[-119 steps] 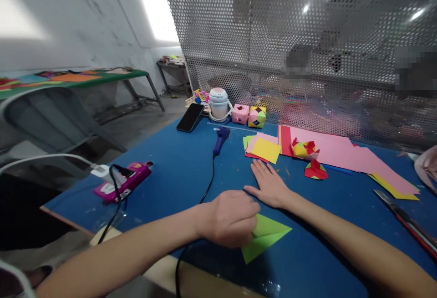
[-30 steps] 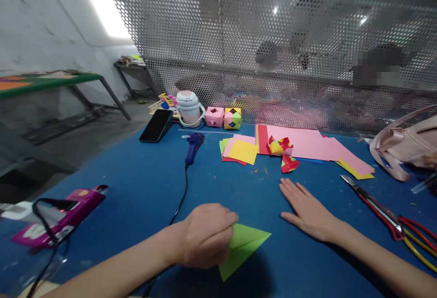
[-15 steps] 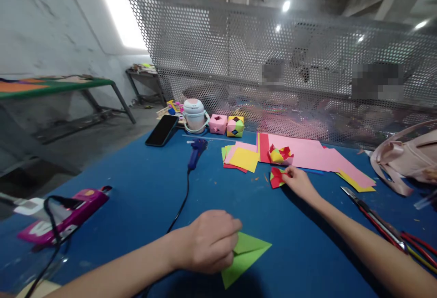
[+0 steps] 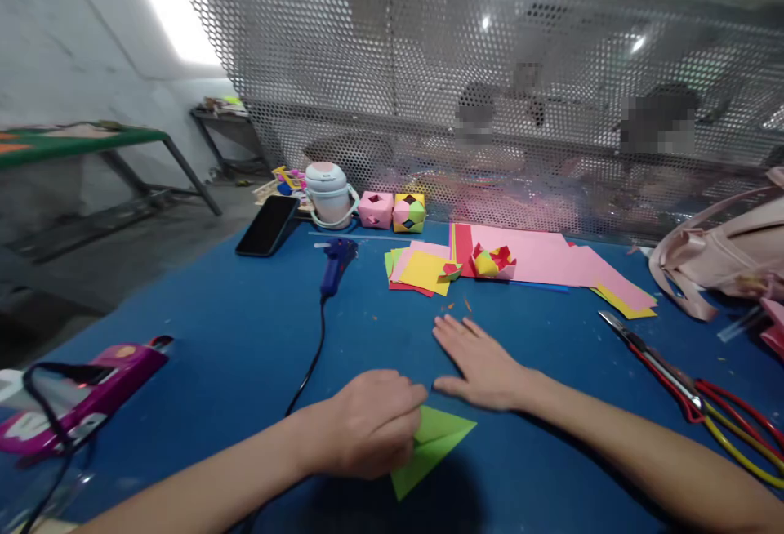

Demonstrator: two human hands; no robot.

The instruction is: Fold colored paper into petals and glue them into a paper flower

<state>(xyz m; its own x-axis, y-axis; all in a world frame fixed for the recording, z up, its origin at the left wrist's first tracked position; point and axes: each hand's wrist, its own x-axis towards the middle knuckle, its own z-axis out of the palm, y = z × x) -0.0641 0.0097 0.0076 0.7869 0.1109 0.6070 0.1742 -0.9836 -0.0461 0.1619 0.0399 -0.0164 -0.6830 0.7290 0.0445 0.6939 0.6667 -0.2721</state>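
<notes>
My left hand point(image 4: 373, 424) is closed on a folded sheet of green origami paper point(image 4: 432, 446), whose pointed corners stick out to its right. My right hand point(image 4: 481, 367) is spread over the blue table, palm down, with nothing in it. Beyond it, a small red and green folded paper piece point(image 4: 450, 272) rests on the edge of a stack of coloured paper squares point(image 4: 422, 268). A yellow, red and pink folded paper piece point(image 4: 493, 261) sits on the pink sheets point(image 4: 539, 255).
A blue glue gun point(image 4: 336, 266) trails its cord beside my left arm. Scissors point(image 4: 704, 403) and a cutter point(image 4: 649, 358) lie at right. A phone point(image 4: 268, 226), a white bottle point(image 4: 331, 195), two paper cubes point(image 4: 392, 211), a purple power strip point(image 4: 91, 395) and a perforated metal screen point(image 4: 392, 68) surround the area.
My right hand has let go of the red and green folded piece, now on the paper stack, and come back nearer with fingers spread. My left hand keeps the green paper.
</notes>
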